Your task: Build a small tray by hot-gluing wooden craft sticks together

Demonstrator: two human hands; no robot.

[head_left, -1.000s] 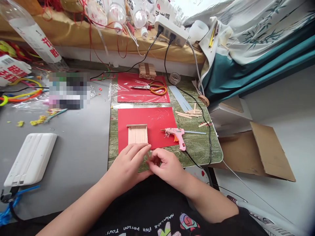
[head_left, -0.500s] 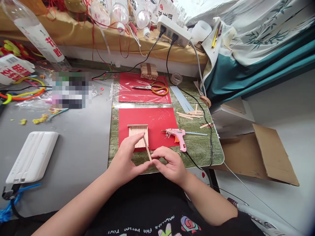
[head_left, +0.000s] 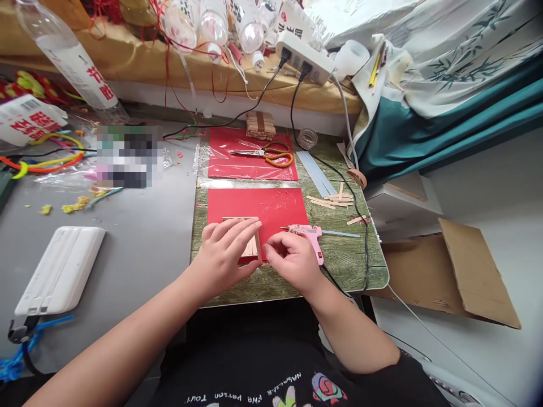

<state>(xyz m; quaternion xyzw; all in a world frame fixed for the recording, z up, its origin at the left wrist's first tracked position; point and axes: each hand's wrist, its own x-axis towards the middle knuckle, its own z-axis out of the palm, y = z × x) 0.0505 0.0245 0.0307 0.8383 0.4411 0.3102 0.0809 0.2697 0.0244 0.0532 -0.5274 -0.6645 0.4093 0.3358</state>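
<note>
My left hand (head_left: pixel 224 249) arches over a small panel of wooden craft sticks (head_left: pixel 250 247) on a red sheet (head_left: pixel 282 206). Its fingertips and thumb hold the two ends of a single craft stick (head_left: pixel 259 247), which stands along the panel's right edge. Just right of that stick is my right hand (head_left: pixel 294 260), its thumb and index finger pinched together; whether anything is between them is hidden. Behind the right hand lies a pink hot glue gun (head_left: pixel 313 240), partly covered, with a glue stick in its back end.
Scissors (head_left: pixel 275 155) lie on a wrapped red pack, with bundled craft sticks (head_left: pixel 260 124) behind. Glue sticks (head_left: pixel 316 174), loose craft sticks (head_left: pixel 335 200) and a tape roll (head_left: pixel 307 138) sit to the right. Black cables cross there. A white power bank (head_left: pixel 61 271) lies left.
Both hands have moved forward, bringing the craft stick from in front of the panel to its right edge. My right fingers have come off the stick's near end.
</note>
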